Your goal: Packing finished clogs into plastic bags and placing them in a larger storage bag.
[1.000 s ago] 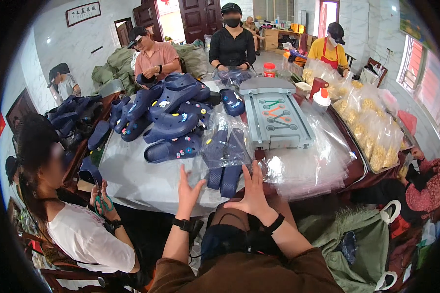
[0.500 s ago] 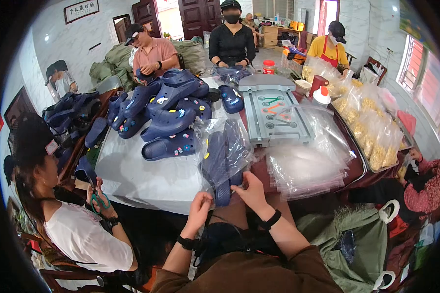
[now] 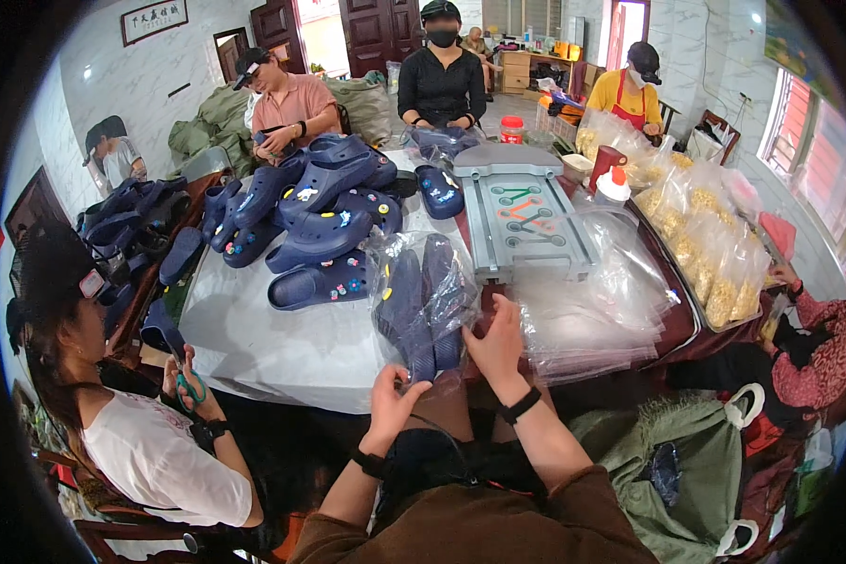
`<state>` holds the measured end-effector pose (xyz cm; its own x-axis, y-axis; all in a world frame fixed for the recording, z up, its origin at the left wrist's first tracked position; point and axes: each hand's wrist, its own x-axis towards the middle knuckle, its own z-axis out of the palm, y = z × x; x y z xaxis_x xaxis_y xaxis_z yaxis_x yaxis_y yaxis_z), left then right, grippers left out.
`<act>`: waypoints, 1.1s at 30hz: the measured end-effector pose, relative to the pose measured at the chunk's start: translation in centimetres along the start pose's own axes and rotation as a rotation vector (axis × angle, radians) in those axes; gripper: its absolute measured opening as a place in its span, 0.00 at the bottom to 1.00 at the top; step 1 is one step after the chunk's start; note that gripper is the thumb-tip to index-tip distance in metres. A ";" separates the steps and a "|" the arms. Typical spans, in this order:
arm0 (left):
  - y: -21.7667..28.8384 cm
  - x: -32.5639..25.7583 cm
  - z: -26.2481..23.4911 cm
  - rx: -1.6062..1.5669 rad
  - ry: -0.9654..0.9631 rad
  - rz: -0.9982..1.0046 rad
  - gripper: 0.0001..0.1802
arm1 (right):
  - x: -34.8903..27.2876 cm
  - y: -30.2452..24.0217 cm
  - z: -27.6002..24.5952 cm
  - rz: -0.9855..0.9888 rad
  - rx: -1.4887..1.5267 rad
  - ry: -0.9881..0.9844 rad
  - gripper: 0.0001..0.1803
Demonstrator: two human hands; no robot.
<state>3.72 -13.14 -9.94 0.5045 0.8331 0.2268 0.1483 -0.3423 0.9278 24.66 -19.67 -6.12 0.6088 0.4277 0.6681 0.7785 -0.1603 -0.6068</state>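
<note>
Pair of navy clogs (image 3: 426, 305) in a clear plastic bag (image 3: 461, 282), at the near edge of the tabletop (image 3: 273, 348), tipped up. Left hand (image 3: 392, 406) fingers pinch the bag's bottom end, right hand (image 3: 498, 343) cups its side, fingers curled, probably steadying it

A clear plastic bag holding a pair of dark blue clogs (image 3: 425, 303) stands near centre. Right of it lies a stack of empty clear plastic bags (image 3: 600, 310). Farther right sit clear bags of yellow goods (image 3: 714, 246). A framed wall sign (image 3: 152, 20) hangs far left.
</note>
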 end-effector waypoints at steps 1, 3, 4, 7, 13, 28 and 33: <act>-0.1 0.3 0.4 0.002 0.001 0.004 0.23 | 0.4 0.5 0.7 0.040 -0.022 -0.036 0.35; -0.1 1.1 1.2 0.019 0.062 0.074 0.25 | 0.8 0.5 1.4 0.076 -0.038 -0.070 0.35; 0.0 1.3 1.5 0.021 0.066 0.079 0.25 | 0.7 0.4 1.7 0.163 -0.004 -0.112 0.34; 2.1 1.3 2.1 0.239 0.103 0.240 0.30 | 0.4 1.4 2.1 0.285 0.045 -0.198 0.30; 2.4 1.7 3.7 0.421 0.207 0.157 0.35 | -0.7 2.1 1.2 0.074 0.130 -0.096 0.16; 1.6 1.2 4.6 0.147 0.248 0.114 0.31 | -2.1 1.5 -2.5 0.236 0.386 0.004 0.13; 1.4 1.0 3.2 0.182 0.247 0.048 0.31 | -2.8 2.8 -2.6 0.161 0.343 -0.171 0.11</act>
<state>7.13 -14.21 -9.40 0.2963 0.8868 0.3548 0.2906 -0.4375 0.8509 25.59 -23.60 -8.58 0.6621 0.5675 0.4895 0.5618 0.0564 -0.8254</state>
